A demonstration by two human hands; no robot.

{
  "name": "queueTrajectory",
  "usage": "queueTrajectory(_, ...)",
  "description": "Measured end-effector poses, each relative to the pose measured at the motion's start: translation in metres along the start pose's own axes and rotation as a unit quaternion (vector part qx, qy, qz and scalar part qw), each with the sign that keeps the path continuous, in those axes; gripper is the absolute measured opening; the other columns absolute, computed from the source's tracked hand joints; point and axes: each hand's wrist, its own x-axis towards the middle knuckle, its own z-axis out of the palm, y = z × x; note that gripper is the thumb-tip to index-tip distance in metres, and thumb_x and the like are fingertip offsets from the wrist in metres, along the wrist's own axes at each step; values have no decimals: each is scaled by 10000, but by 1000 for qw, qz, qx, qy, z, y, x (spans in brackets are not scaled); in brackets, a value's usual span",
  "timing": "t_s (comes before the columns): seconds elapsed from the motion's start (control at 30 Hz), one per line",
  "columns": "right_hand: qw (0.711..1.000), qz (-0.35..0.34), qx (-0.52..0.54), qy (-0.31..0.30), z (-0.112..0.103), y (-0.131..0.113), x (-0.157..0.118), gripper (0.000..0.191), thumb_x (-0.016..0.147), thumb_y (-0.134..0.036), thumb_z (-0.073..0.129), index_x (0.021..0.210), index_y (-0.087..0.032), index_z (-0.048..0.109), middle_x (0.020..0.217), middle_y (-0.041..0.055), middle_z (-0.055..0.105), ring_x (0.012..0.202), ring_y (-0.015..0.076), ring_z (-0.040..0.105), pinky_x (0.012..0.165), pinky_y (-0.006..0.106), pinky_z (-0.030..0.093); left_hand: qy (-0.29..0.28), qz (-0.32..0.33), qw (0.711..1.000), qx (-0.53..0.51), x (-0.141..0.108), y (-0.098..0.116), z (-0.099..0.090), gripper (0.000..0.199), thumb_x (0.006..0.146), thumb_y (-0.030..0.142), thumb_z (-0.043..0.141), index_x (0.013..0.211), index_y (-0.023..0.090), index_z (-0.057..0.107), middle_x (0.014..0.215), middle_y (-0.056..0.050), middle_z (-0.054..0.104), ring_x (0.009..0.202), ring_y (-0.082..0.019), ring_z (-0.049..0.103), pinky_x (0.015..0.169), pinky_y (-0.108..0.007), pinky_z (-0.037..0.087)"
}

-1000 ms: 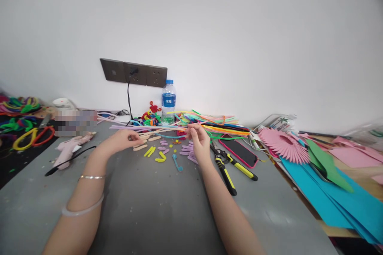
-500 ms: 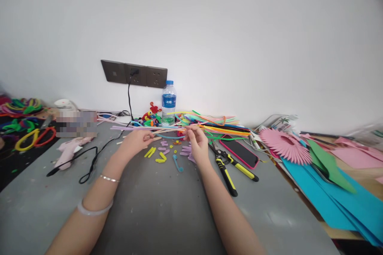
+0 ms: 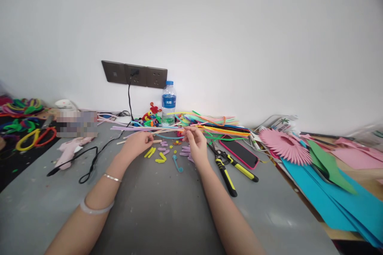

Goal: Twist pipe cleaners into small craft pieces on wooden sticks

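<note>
My left hand point(image 3: 138, 144) is closed in a pinch on a pale peach pipe cleaner point(image 3: 156, 141), whose short end sticks out to the right of the fingers. My right hand point(image 3: 196, 143) is raised a little to the right, thumb and fingertips pressed together; what they hold is too small to make out. Between the hands lie short yellow pieces point(image 3: 161, 157), short purple pieces point(image 3: 186, 150) and a light blue piece with curled ends point(image 3: 177, 164). Long purple pipe cleaners point(image 3: 128, 128) lie just behind both hands.
Yellow-and-black pliers point(image 3: 229, 163) and a phone point(image 3: 241, 152) lie on the right. A water bottle point(image 3: 169, 103) stands by the wall near bundled pipe cleaners point(image 3: 221, 121). At left are a pink glue gun point(image 3: 68, 152), its black cord and scissors point(image 3: 36, 139); coloured paper point(image 3: 323, 195) lies far right.
The left hand has shifted slightly, and the pale pipe cleaner's end beside it lies lower and flatter. The right hand has moved very little.
</note>
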Motion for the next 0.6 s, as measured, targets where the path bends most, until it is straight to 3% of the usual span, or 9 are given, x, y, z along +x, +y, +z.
queueTrajectory(0.17,1000,-1,-7,7,-1,0,1,268,907,-463,574,976,-214,645,800,29,671,620,151,599,621,305,518,60,-41,996,-44,-1,-27,-17,404,862,435,496,1125,254,744,681,-28,679,625,-209,592,548,-277,305)
queueTrajectory(0.33,1000,2,-1,1,-1,-1,0,246,911,-434,578,984,-212,654,809,31,677,629,149,603,626,302,518,51,-42,994,-82,-2,-31,-23,589,855,395,498,1412,206,531,761,-34,751,707,-236,652,603,-288,389)
queueTrajectory(0.4,1000,-1,3,4,0,-1,0,237,911,-425,581,981,-211,656,811,30,676,624,148,600,625,303,519,61,-30,992,-106,-2,-28,-22,578,849,385,514,1395,198,511,824,-44,774,805,-256,681,679,-304,436)
queueTrajectory(0.6,1000,3,3,3,1,1,0,250,905,-439,590,983,-210,653,804,31,674,625,152,602,618,304,518,82,20,986,-145,3,-21,-10,255,878,407,505,1003,218,622,960,-52,777,848,-237,696,770,-323,484)
